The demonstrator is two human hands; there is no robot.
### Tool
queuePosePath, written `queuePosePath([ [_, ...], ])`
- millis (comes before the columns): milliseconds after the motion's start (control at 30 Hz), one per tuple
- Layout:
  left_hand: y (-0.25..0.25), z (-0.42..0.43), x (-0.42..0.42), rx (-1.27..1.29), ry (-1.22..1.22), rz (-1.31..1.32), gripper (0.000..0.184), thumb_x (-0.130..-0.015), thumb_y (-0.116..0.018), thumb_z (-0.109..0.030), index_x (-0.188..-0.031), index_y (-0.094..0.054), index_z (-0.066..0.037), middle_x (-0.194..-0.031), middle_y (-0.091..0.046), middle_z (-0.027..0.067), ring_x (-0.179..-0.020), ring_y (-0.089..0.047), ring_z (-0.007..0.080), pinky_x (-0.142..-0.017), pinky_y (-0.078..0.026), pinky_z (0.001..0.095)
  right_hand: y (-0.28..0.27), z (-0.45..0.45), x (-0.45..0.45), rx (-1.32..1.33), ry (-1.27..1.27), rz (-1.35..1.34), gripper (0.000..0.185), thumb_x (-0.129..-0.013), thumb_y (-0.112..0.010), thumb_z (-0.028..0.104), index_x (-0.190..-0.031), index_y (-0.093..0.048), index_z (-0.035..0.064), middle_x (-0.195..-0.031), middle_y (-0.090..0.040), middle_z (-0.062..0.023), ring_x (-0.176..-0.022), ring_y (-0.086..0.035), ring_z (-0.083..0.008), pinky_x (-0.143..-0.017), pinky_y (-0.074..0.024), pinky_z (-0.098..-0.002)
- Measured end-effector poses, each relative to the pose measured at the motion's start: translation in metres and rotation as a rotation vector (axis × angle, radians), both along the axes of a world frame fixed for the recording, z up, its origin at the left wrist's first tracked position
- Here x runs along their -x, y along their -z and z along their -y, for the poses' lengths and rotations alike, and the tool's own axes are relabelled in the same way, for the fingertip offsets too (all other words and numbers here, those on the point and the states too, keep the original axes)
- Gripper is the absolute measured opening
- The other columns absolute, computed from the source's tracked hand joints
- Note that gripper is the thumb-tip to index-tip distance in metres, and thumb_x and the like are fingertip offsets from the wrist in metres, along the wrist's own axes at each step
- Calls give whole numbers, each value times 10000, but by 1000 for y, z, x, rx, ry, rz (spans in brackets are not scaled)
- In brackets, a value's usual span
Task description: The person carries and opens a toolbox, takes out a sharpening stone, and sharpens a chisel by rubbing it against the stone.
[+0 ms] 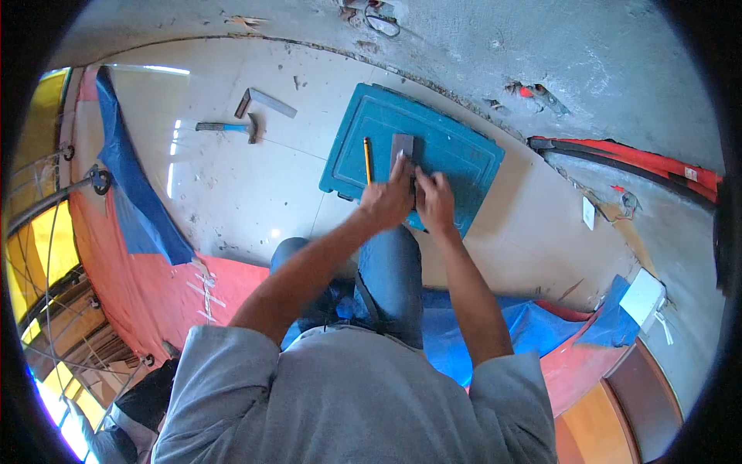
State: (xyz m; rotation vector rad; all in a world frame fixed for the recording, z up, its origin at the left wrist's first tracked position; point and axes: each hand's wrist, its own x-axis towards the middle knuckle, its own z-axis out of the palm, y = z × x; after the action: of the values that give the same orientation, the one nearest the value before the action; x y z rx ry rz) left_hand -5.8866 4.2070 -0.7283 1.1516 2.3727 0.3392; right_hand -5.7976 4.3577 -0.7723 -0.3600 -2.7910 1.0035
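A narrow, flat brownish-grey block [403,142] lies lengthwise on the lid of a teal case [456,155]. My left hand [386,204] is closed at the block's left side, its index finger reaching along the top. A small bright spot shows at that fingertip, too small to name. Against the right side of the block, my right hand [436,203] has its fingers bent, the index finger pointing toward the left hand. Whatever lies between its fingers is hidden. A yellow pencil [367,160] rests on the lid just left of the block.
On the pale tiled floor [270,178], a hammer [224,127] and a metal try square [270,102] lie left of the case. A rough grey wall [479,46] runs behind it. Blue sheeting [135,185] and red sheeting [131,271] border the floor.
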Motion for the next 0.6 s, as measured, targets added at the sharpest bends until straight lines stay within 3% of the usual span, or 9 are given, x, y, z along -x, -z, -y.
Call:
queuePosePath([
  [33,-21,5,-18,51,-83,105,761,-928,-631,-272,-1554,-349,56,-1637,-261,327,-1005,-727,448,-759,-627,452,1,0,-24,28,-55,104,457,-880,-696,115,-1336,-671,89,-984,-593,-206,-908,-626,-435,-785,-521,-521],
  [167,-14,3,-38,-9,-129,109,854,-933,-629,-335,-1596,-258,56,-1650,-253,308,-1008,-725,451,-785,-617,491,-2,-15,-20,12,-46,97,450,-884,-657,69,-1332,-676,115,-997,-599,-203,-932,-630,-429,-780,-521,-524],
  [267,10,-33,30,-95,-188,61,770,-960,-579,-308,-1575,-290,55,-1643,-274,296,-1028,-714,456,-818,-604,501,-5,-21,40,41,44,32,440,-889,-647,56,-1323,-679,119,-991,-600,-195,-935,-626,-429,-782,-520,-524],
  [300,-8,-38,47,110,-81,133,732,-980,-545,-304,-1568,-295,53,-1638,-275,297,-1062,-708,442,-822,-608,498,-1,-17,45,28,76,7,441,-885,-654,61,-1321,-678,121,-981,-600,-184,-937,-620,-424,-778,-523,-513],
  [400,-30,-17,11,168,-79,108,760,-976,-555,-316,-1579,-272,50,-1649,-249,295,-1077,-702,445,-826,-608,499,-12,-10,12,60,-35,18,441,-881,-660,65,-1317,-686,122,-974,-599,-181,-912,-622,-416,-760,-523,-509],
  [467,7,5,-32,-28,-92,16,782,-967,-568,-323,-1585,-265,48,-1663,-214,295,-1092,-696,449,-818,-606,506,-3,-14,-16,27,-94,30,440,-874,-664,62,-1310,-696,118,-973,-596,-190,-907,-625,-413,-769,-523,-508],
  [533,-20,-3,-41,79,-199,231,805,-950,-589,-321,-1595,-260,30,-1664,-202,306,-1086,-701,443,-797,-610,499,-1,-21,-27,45,-137,78,417,-890,-658,79,-1302,-704,118,-974,-596,-188,-903,-626,-405,-772,-522,-506],
  [600,-5,-17,-15,-9,-221,128,774,-954,-585,-310,-1589,-283,15,-1658,-220,311,-1087,-706,432,-783,-614,484,-3,-32,3,-16,-139,101,400,-898,-665,111,-1297,-705,120,-977,-598,-178,-907,-631,-401,-768,-526,-502],
])
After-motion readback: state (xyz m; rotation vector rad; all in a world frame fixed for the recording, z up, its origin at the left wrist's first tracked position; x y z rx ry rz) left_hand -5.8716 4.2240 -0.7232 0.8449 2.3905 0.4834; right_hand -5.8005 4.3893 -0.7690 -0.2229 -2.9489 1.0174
